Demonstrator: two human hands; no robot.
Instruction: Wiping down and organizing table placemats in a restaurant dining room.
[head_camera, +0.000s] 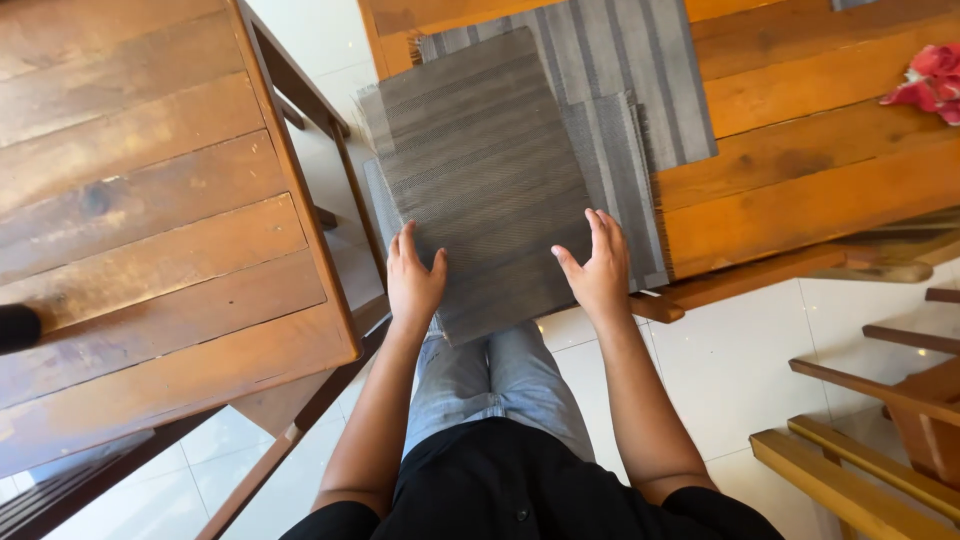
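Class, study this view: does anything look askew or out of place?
Yes. The dark grey woven placemat under the left hand and right hand lies crooked on the striped grey mats, overhanging the orange wooden table edge above the person's knees.

Short black sleeves and a black buttoned top above light blue jeans; bare forearms and fingers (410, 250), no rings.

Both hands (414, 277) (601, 267) flat on grey placemat (480, 170).
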